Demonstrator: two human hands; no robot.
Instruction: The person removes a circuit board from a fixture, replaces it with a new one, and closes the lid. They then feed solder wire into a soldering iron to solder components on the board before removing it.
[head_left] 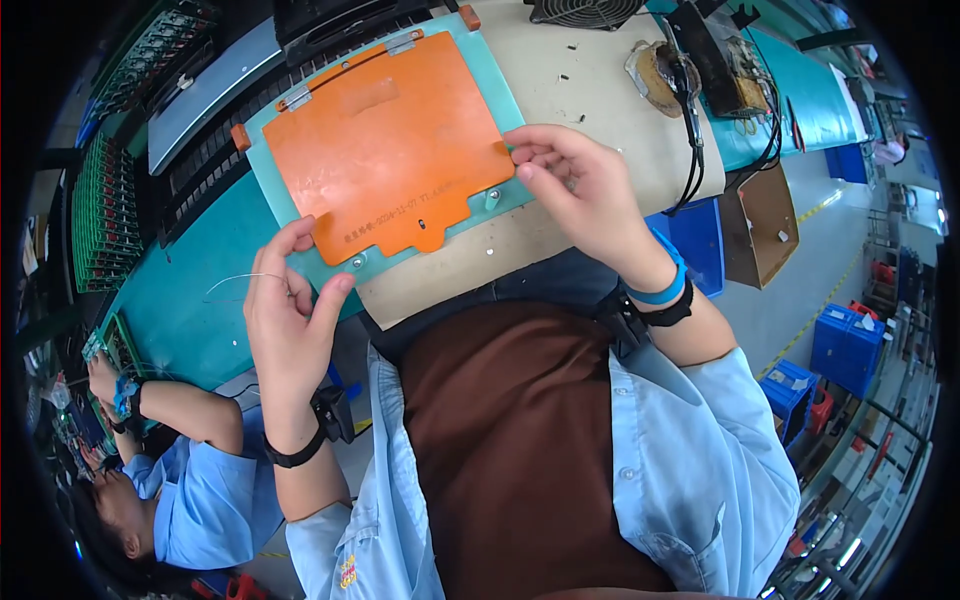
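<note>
A flat orange cover plate (390, 130), hinged along its far edge, lies closed over a pale green fixture base (490, 75). Small metal pins show at the base's near edge. At the plate's near left corner is my left hand (290, 310); its forefinger touches the edge, and the thumb is spread away from the bent fingers. My right hand (580, 185) has thumb and forefinger closed at the right edge of the orange cover plate; the other fingers are curled and partly hidden. What lies under the plate is hidden.
Brown paper (590, 95) covers part of the green bench mat (190, 310). Green racks (105, 210) stand at left, near a co-worker (190, 480). A black fan grille (585, 10), a cabled device (735, 75), a cardboard box (760, 225) and blue bins (845, 350) are rightward.
</note>
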